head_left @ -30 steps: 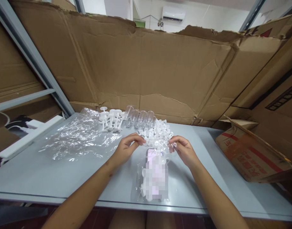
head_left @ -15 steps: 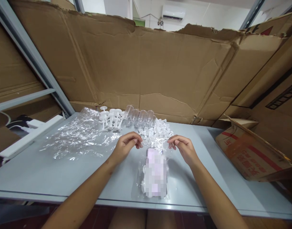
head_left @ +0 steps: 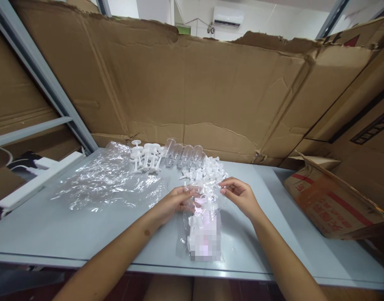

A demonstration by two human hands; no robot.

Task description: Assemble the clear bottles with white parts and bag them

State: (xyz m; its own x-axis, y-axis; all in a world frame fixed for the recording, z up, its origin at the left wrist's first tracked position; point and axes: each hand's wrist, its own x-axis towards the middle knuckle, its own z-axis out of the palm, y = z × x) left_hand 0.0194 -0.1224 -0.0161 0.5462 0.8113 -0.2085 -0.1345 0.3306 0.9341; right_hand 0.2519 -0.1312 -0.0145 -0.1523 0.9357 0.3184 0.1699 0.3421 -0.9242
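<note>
A clear plastic bag (head_left: 184,240) with white pieces in it lies near the table's front edge, and a phone (head_left: 207,230) with a partly blurred screen shows at the same spot. At the bag's upper left, my left hand (head_left: 179,201) is closed on the film, its fingertips partly behind the plastic. My right hand (head_left: 237,192) pinches the bag's upper right corner between thumb and fingers. Just beyond the bag is a heap of small white plastic parts (head_left: 211,168).
Clear cups (head_left: 187,154) and white plungers with round ends (head_left: 146,156) stand at the back. Crumpled clear film (head_left: 107,179) covers the left. An open cardboard box (head_left: 330,200) is at right, a power strip (head_left: 41,182) at far left, and a cardboard wall (head_left: 211,92) behind.
My left hand has moved right and slightly down onto the bag's mouth. The film's top now lies over the upper part of the phone. My right hand has barely moved.
</note>
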